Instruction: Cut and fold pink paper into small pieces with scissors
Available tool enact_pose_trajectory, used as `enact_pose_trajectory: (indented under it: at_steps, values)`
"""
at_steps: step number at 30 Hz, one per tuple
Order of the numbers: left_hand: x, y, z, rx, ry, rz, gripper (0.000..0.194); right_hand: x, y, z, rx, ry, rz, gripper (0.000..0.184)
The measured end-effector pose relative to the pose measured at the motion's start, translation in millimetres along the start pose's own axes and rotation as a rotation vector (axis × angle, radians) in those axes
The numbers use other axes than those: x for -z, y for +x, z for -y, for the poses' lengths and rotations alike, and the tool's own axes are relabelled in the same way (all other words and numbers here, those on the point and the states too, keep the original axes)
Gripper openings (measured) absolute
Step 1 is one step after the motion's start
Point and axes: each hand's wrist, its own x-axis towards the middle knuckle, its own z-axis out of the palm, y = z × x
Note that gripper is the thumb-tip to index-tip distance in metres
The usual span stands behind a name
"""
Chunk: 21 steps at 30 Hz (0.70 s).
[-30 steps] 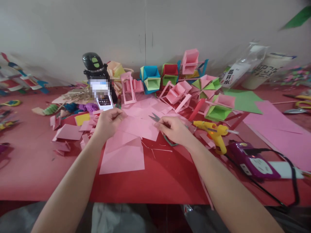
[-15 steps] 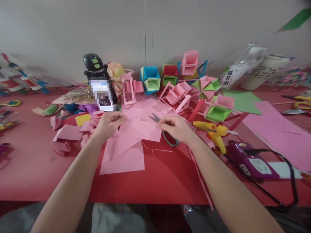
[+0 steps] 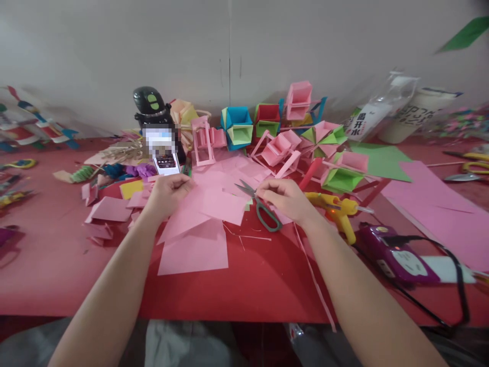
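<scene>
Pink flat paper sheets [image 3: 202, 204] overlap on the red worktop [image 3: 263, 285]. The left hand [image 3: 170, 193] pinches their upper-left edge; the right hand's [image 3: 283, 198] grip, state unclear, meets green-handled metal scissors [image 3: 248, 191].

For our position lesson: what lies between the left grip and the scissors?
In the head view, pink paper sheets separate the left grip from the scissors.

Decent room is left on the front of the red worktop [image 3: 263, 285], between the pink paper sheets [image 3: 194, 253] and long pink strip [image 3: 315, 279]. Farther back, passage is blocked by scissors [image 3: 253, 195] and folded-paper models [image 3: 236, 127]; off right, by the hot glue gun [image 3: 346, 206] and black cable [image 3: 461, 275].
</scene>
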Motion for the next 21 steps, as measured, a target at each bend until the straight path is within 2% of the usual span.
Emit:
enact_pose_trajectory:
  at_steps: [5,10,14,21]
  values:
    - [-28.2,-9.5,-20.4,-0.120,-0.043,0.219,0.021,-16.5,-4.5,7.7,0.057,-0.022,0.151,0.021]
    - [-55.8,-21.7,-31.5,-0.080,-0.156,0.381,0.023,-23.5,-7.4,5.0,0.050,-0.085,0.283,0.012]
    - [-65.9,-25.9,-29.4,-0.042,-0.200,0.421,0.022,-27.0,-8.4,4.3,0.018,-0.082,0.300,0.010]
    - [-68.1,-27.1,-33.3,-0.055,-0.196,0.452,0.025,-32.9,-7.7,-1.0,0.032,-0.088,0.285,0.012]
